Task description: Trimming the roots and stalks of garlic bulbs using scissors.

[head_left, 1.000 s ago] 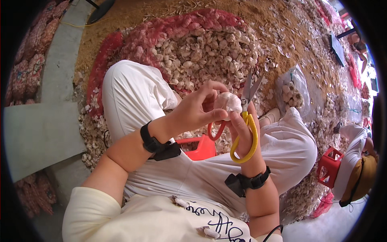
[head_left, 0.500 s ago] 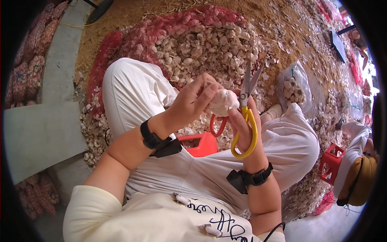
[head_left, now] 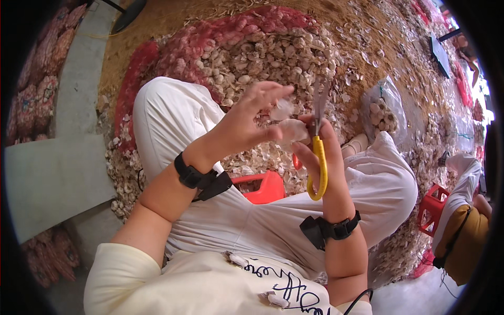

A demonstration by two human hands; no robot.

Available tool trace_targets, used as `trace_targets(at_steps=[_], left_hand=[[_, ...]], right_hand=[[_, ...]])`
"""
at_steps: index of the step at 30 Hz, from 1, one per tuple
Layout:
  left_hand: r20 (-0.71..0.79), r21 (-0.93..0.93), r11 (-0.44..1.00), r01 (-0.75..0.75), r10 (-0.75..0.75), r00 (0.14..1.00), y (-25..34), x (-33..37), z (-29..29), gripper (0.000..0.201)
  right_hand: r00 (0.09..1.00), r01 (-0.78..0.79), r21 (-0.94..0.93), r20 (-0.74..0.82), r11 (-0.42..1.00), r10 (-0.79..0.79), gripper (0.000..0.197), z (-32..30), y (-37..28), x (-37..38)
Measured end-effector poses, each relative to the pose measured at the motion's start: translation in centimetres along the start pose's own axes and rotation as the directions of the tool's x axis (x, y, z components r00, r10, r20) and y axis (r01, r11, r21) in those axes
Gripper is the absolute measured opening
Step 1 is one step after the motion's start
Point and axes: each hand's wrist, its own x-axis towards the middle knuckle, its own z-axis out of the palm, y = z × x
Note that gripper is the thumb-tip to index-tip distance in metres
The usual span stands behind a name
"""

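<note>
My right hand (head_left: 328, 155) grips a pair of scissors (head_left: 318, 157) with one yellow and one red handle loop, the blades pointing away from me and nearly together. Its fingertips also seem to hold a pale garlic bulb (head_left: 294, 131), blurred by motion. To the left of the bulb, my left hand (head_left: 251, 113) is open with fingers spread, its thumb tip at or close to the bulb. A whitish flake of garlic skin (head_left: 282, 109) is loose between the left fingers and the bulb. Beyond both hands lies a heap of garlic bulbs (head_left: 247, 65).
Red mesh netting (head_left: 178, 52) borders the heap. A red plastic stool (head_left: 266, 188) shows between my legs. At right are a clear bag of garlic (head_left: 383, 113), another red stool (head_left: 433, 209) and a seated person (head_left: 462, 226). Filled mesh sacks (head_left: 39, 107) are stacked at left.
My left fingers have come off the garlic bulb and spread apart, and a flake of skin has come loose. The scissors have turned and their blades have closed together.
</note>
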Motion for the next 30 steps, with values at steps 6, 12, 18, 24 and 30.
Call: trace_targets(at_steps=[6,12,18,24,30], left_hand=[[0.373,-0.116,0.92,0.373,-0.308,0.875,1.8,-0.6,-0.5,0.049],[0.374,-0.12,0.87,0.478,-0.407,0.834,0.7,-1.0,-0.3,0.031],[0.226,-0.377,0.753,0.54,-0.49,0.842,-0.8,-1.6,1.1,0.034],[0.392,-0.426,0.561,0.709,-0.592,0.704,-0.5,-0.9,1.0,0.047],[0.509,-0.451,0.56,0.695,-0.478,0.716,-0.7,-0.3,-0.7,0.035]], right_hand=[[0.995,0.092,-0.005,0.026,0.996,-0.092,0.062,0.0,0.8,0.1],[0.994,0.075,-0.096,0.092,0.993,-0.066,0.069,-0.1,1.1,-0.1],[0.973,-0.107,0.118,0.215,0.987,0.08,0.062,0.7,-0.4,0.1],[0.993,-0.055,0.081,0.109,0.995,0.046,0.052,-0.1,1.3,0.6],[0.987,0.037,0.034,0.154,0.999,-0.042,0.055,-0.1,2.0,0.5]])
